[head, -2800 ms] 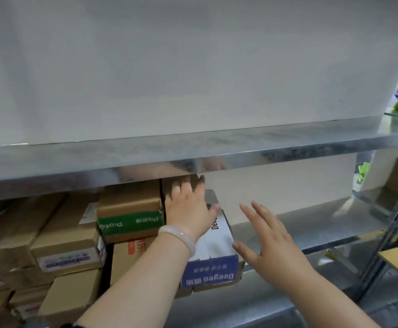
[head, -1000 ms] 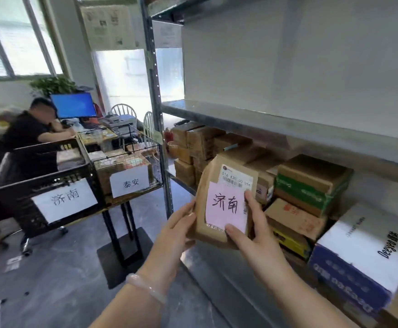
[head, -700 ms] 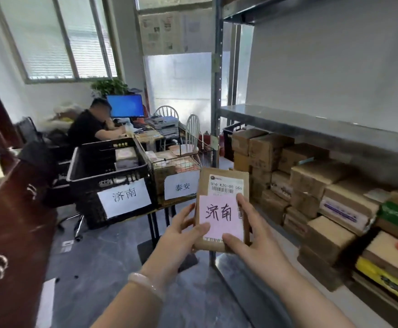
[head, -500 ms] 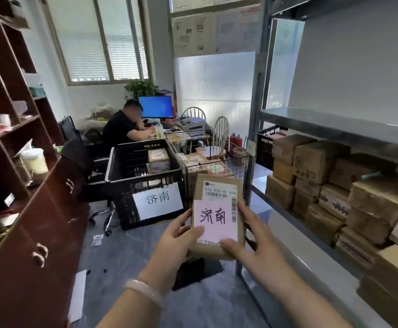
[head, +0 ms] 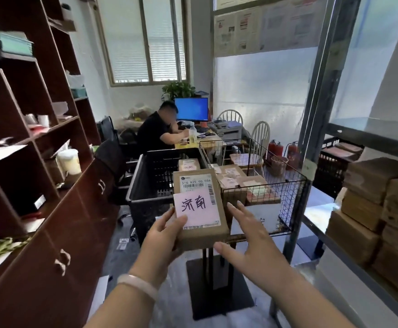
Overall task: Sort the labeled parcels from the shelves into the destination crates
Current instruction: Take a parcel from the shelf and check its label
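My left hand (head: pixel 162 240) grips the brown parcel (head: pixel 202 229) at its lower left corner, thumb pressed on the pink handwritten label (head: pixel 193 207). A pale bracelet (head: pixel 136 284) sits on that wrist. My right hand (head: pixel 247 237) holds nothing: its fingers are straight and spread, just beside the parcel's right edge. I cannot tell whether the thumb touches the underside.

The parcel is up in the air, in front of the black crate (head: pixel 146 185), and hides the crate's near right corner and much of its front. Inside the crate, toward its far right, lies one small labeled parcel (head: pixel 188 165). Touching the crate's right side is a wire basket (head: pixel 288 197) with several brown packets (head: pixel 240 183) in it. Below the crate and basket, a dark flat stand base (head: pixel 217 287) lies on the floor.

Left of the crate a red-brown cabinet (head: pixel 63 233) runs toward me, narrowing the floor. Right of the crate, past the basket, rises the grey post of the metal rack (head: pixel 311 138), with stacked cardboard boxes (head: pixel 370 209) on its shelf. Behind the crate a seated person (head: pixel 155 133) leans over a desk by a blue monitor (head: pixel 191 109). Behind and to the crate's right stand two white chairs (head: pixel 259 136) and red fire extinguishers (head: pixel 275 147).
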